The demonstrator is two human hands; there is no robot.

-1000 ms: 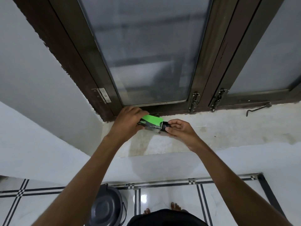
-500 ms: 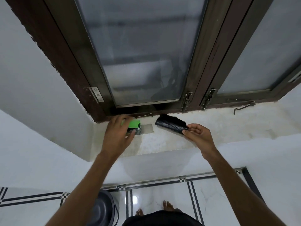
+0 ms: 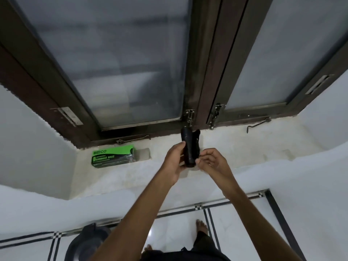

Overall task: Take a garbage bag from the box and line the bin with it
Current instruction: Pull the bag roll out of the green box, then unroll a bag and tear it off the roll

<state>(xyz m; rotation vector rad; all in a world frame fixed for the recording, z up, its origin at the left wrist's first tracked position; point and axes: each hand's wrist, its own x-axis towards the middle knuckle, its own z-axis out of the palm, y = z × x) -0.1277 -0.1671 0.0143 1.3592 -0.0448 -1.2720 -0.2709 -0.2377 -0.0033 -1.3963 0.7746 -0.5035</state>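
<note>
A black roll of garbage bags (image 3: pixel 189 146) stands nearly upright above the window sill, held between both hands. My left hand (image 3: pixel 174 162) wraps its left side and my right hand (image 3: pixel 213 162) pinches its lower right edge. The green and black garbage bag box (image 3: pixel 113 156) lies on the sill to the left, apart from both hands. The dark grey bin (image 3: pixel 88 243) stands on the floor at the lower left, partly hidden by my left forearm.
A dark wooden window frame (image 3: pixel 203 72) with frosted panes rises behind the pale sill (image 3: pixel 244 147). Metal latches and hooks sit along the frame's base. White floor tiles (image 3: pixel 175 228) with black stripes lie below, with bare feet showing.
My left hand left the box on the sill and joined the right hand on the black roll. The roll turned from lying sideways to nearly upright.
</note>
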